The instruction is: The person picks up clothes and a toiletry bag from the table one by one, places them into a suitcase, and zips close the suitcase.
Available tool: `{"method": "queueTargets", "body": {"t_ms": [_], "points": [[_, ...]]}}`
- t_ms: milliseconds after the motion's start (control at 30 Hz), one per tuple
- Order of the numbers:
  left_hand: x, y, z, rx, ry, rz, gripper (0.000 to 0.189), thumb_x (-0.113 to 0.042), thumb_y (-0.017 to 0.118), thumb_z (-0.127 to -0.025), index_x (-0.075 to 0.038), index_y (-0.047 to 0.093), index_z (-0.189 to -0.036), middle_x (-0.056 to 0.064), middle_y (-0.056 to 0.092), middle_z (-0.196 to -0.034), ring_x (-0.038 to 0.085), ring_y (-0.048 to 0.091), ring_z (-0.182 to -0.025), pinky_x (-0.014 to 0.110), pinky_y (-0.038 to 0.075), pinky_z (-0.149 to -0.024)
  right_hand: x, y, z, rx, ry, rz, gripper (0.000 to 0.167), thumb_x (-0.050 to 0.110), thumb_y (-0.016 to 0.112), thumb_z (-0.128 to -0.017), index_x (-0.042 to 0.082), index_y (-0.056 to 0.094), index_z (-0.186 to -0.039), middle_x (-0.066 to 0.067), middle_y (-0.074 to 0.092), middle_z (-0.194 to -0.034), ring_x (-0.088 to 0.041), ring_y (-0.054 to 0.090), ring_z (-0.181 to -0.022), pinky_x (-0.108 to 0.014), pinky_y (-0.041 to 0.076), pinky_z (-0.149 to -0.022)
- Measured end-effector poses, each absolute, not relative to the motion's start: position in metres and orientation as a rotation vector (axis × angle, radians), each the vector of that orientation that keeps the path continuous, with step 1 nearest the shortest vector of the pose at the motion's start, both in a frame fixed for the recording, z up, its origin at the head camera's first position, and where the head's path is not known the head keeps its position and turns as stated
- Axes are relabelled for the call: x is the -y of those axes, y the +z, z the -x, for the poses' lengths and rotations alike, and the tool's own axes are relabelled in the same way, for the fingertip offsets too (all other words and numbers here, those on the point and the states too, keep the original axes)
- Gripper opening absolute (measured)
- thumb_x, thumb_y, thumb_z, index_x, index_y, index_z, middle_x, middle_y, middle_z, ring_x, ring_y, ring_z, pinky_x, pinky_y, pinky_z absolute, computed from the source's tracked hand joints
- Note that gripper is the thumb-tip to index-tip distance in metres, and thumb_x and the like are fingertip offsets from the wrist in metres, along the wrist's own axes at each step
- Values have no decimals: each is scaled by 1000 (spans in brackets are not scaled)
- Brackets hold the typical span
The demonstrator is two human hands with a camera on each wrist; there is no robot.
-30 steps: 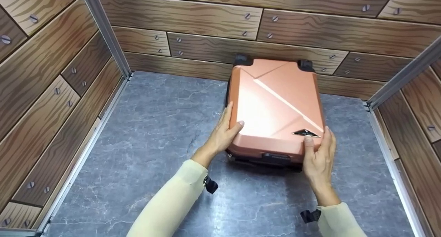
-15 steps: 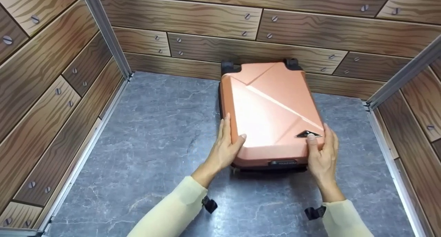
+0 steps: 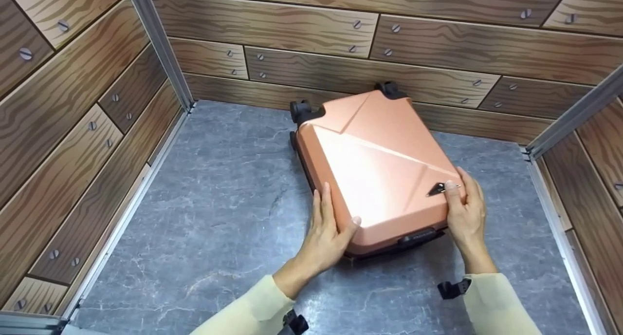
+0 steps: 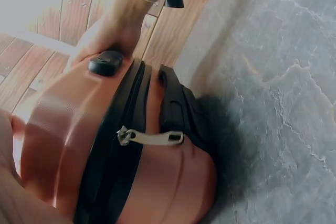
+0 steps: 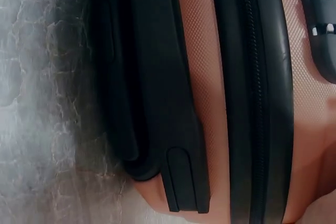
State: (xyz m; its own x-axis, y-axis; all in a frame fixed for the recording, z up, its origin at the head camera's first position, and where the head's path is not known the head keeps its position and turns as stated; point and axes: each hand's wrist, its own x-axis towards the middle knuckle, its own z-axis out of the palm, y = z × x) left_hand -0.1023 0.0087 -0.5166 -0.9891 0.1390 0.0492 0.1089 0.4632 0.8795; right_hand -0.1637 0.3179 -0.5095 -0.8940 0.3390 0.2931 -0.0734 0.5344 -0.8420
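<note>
A salmon-pink hard-shell suitcase lies flat and turned at an angle on the floor, its black wheels toward the back wall. My left hand holds its near left edge, thumb on the upper face and fingers along the side. At the near right corner, my right hand grips with the thumb over the black emblem. A black part shows on the near end. The left wrist view shows a metal zip pull; the right wrist view shows the zip from close by. The suitcase's underside is hidden.
Wood-print panels form the back wall, with similar walls at left and right. Metal strips edge the grey marbled floor, which extends left of the suitcase and in front of it.
The suitcase has turned counterclockwise: its wheeled end has swung left and its near end has come closer to me. Both hands have stayed on it, the left moving nearer, the right slightly farther right.
</note>
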Motion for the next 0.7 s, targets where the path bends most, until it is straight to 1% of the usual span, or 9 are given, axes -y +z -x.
{"method": "queueTargets", "body": {"t_ms": [67, 167, 233, 300, 367, 433, 467, 600, 700], "points": [[-5, -517, 102, -2656, 1622, -233, 99, -67, 51, -102, -23, -5, -171, 27, -4, -175, 49, 9, -160, 72, 25, -121, -316, -508, 161, 2352, 1305, 237, 53, 37, 55, -109, 13, 52, -157, -19, 49, -157, -39, 43, -145, -56, 30, -119], [2, -517, 110, -2648, 1704, -234, 95, -63, 57, -101, -21, 7, -171, 22, 9, -175, 47, 19, -159, 70, 28, -121, -307, -507, 156, 2356, 1270, 274, 60, 40, 53, -109, 10, 45, -160, -22, 44, -160, -41, 39, -149, -60, 29, -122], [8, -517, 122, -2659, 1758, -237, 90, -59, 60, -102, -17, 16, -169, 20, 16, -173, 46, 24, -157, 69, 30, -121, -299, -506, 150, 2364, 1251, 298, 66, 42, 52, -109, 8, 37, -164, -23, 36, -165, -42, 32, -154, -61, 25, -125], [15, -515, 139, -2691, 1760, -228, 86, -57, 60, -103, -16, 21, -168, 20, 19, -171, 47, 27, -156, 70, 32, -119, -290, -506, 141, 2382, 1240, 330, 72, 44, 51, -109, 10, 27, -168, -21, 23, -173, -42, 21, -160, -63, 18, -128], [25, -512, 161, -2734, 1716, -214, 85, -56, 60, -103, -16, 23, -167, 23, 19, -172, 49, 28, -155, 72, 32, -118, -282, -506, 132, 2400, 1223, 352, 76, 46, 51, -109, 13, 20, -170, -19, 10, -176, -43, 11, -162, -66, 13, -129], [35, -509, 183, -2775, 1654, -225, 86, -56, 60, -103, -15, 23, -168, 25, 18, -172, 51, 27, -155, 71, 31, -119, -274, -509, 123, 2407, 1200, 346, 77, 46, 52, -108, 15, 18, -170, -18, 3, -177, -43, 5, -163, -68, 10, -128], [40, -506, 195, -2790, 1606, -225, 87, -57, 59, -102, -16, 22, -169, 25, 16, -173, 51, 26, -156, 70, 30, -120, -271, -510, 118, 2408, 1188, 337, 78, 45, 53, -108, 15, 17, -171, -18, 0, -177, -44, 2, -163, -68, 8, -128], [57, -495, 236, -2814, 1485, -278, 90, -59, 59, -101, -19, 17, -171, 24, 12, -175, 47, 21, -159, 64, 24, -126, -260, -516, 102, 2415, 1144, 288, 80, 41, 57, -108, 15, 15, -171, -19, -5, -177, -43, 0, -163, -66, 5, -129], [64, -485, 260, -2819, 1410, -298, 90, -60, 58, -100, -23, 17, -171, 23, 8, -176, 47, 18, -160, 63, 23, -127, -251, -519, 90, 2456, 1142, 297, 84, 42, 58, -107, 16, 10, -171, -16, -10, -177, -43, -1, -163, -69, 8, -128]]}}
